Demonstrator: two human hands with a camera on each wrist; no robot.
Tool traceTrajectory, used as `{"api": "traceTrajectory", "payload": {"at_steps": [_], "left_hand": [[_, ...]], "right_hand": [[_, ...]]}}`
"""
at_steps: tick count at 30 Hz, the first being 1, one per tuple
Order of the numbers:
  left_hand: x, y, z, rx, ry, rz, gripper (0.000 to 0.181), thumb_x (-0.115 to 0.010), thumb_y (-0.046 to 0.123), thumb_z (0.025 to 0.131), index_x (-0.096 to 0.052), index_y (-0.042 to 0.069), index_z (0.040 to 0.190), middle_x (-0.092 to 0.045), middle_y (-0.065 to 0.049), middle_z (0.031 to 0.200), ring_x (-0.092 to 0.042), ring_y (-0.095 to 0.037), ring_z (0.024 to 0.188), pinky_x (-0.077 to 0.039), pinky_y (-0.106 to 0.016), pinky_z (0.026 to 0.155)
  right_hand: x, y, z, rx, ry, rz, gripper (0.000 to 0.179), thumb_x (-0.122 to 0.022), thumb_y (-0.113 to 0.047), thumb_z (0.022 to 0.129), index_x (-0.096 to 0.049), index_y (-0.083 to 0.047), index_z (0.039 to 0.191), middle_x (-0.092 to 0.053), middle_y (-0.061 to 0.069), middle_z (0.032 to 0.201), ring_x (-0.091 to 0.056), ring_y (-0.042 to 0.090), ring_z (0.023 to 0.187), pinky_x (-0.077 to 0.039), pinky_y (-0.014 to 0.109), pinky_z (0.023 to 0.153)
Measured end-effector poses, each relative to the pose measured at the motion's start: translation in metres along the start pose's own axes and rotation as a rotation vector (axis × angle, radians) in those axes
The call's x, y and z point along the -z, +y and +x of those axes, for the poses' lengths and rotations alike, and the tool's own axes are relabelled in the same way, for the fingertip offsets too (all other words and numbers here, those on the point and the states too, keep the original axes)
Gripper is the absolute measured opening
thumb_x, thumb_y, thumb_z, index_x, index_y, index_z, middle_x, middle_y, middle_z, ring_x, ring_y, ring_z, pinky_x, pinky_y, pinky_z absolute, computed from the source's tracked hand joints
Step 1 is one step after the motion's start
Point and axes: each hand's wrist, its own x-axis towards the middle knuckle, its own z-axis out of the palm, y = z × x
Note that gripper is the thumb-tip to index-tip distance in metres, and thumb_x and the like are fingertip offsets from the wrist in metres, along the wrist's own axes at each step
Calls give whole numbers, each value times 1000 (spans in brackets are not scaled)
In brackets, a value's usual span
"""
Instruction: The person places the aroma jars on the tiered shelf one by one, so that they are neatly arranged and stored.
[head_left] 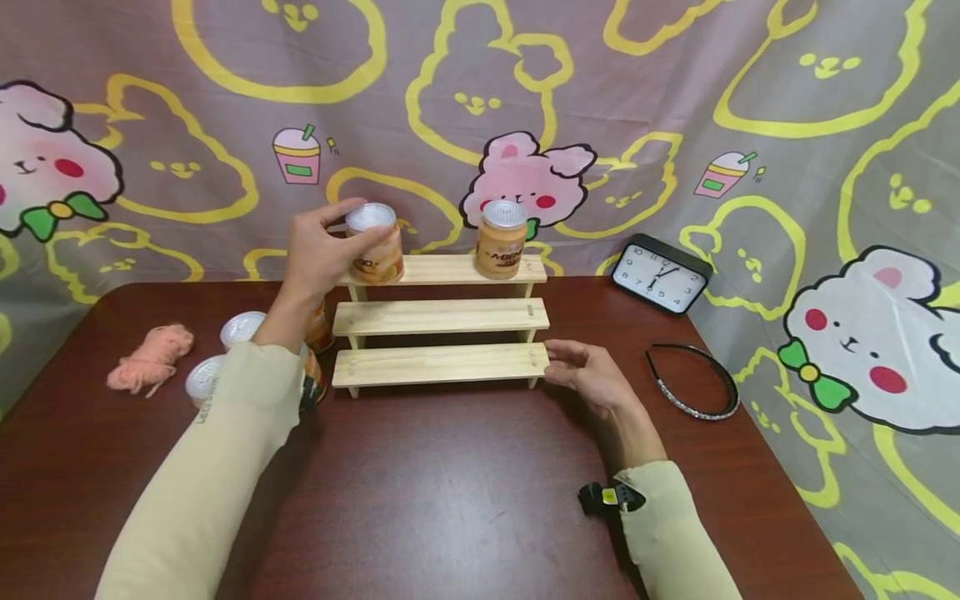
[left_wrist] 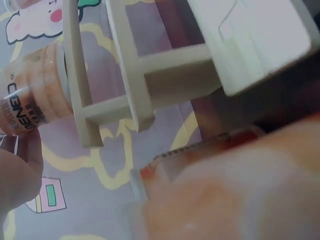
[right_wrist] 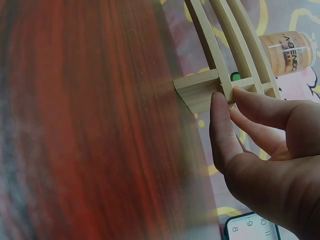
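My left hand (head_left: pixel 318 250) grips an orange-printed can (head_left: pixel 381 260) with a clear lid, thumb and fingers round its upper part. The can stands upright at the left end of the top step of a three-step wooden display rack (head_left: pixel 442 364); in the left wrist view its base is right at the board. Another such can (head_left: pixel 501 246) stands near the right end of that step. My right hand (head_left: pixel 596 379) pinches the right end of the lowest step between thumb and fingers, as the right wrist view shows. The two lower steps are bare.
Several more lidded cans (head_left: pixel 243 327) stand left of the rack, partly hidden behind my left forearm. Farther left lies a pink yarn skein (head_left: pixel 152 358). On the right are a black-framed clock (head_left: pixel 660 273) and a glittery headband (head_left: pixel 693 408). A patterned curtain hangs behind the table.
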Motion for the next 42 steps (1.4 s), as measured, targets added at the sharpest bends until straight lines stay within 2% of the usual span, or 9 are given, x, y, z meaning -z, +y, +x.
{"api": "traceTrajectory", "payload": {"at_steps": [10,17,23,30,36,42], "left_hand": [[-14,-3,3,-4,-5,-21,55,-87,29,81,-70,4,127,-68,-16,120,-65,-16,94,-51,-21,76],[-18,-3,6,32,-9,-38,58,-87,30,81,-69,5,130,-66,-14,122,-62,-17,97,-50,-23,79],[-20,-3,9,26,-5,-44,58,-87,28,81,-68,4,130,-65,-15,125,-62,-18,100,-50,-23,81],[-18,-1,10,28,-30,-24,64,-86,31,82,-64,5,136,-61,-13,131,-60,-22,108,-51,-27,85],[-14,0,8,40,-48,-35,70,-87,31,81,-60,5,140,-60,-11,134,-59,-23,107,-49,-28,87],[-6,2,6,7,-41,-34,66,-86,26,82,-61,3,138,-62,-12,133,-56,-19,117,-46,-33,98]], "right_hand": [[3,2,-2,-19,6,-20,53,-63,10,94,-47,11,144,-53,29,136,-64,12,101,-56,26,86],[2,2,-3,-10,-3,-6,52,-63,11,93,-47,12,143,-52,30,134,-63,13,100,-56,26,86],[1,1,-3,-9,-6,-2,52,-62,12,93,-47,12,143,-53,30,134,-63,14,100,-56,26,86],[0,0,-1,-7,-2,-9,52,-62,12,93,-48,12,142,-53,30,133,-63,14,100,-56,26,85],[0,0,0,-8,-3,-14,52,-62,11,94,-47,12,143,-53,30,134,-64,12,100,-55,25,86],[1,0,2,-8,2,-3,52,-62,12,93,-47,12,143,-54,29,134,-65,11,99,-56,25,86]]}}
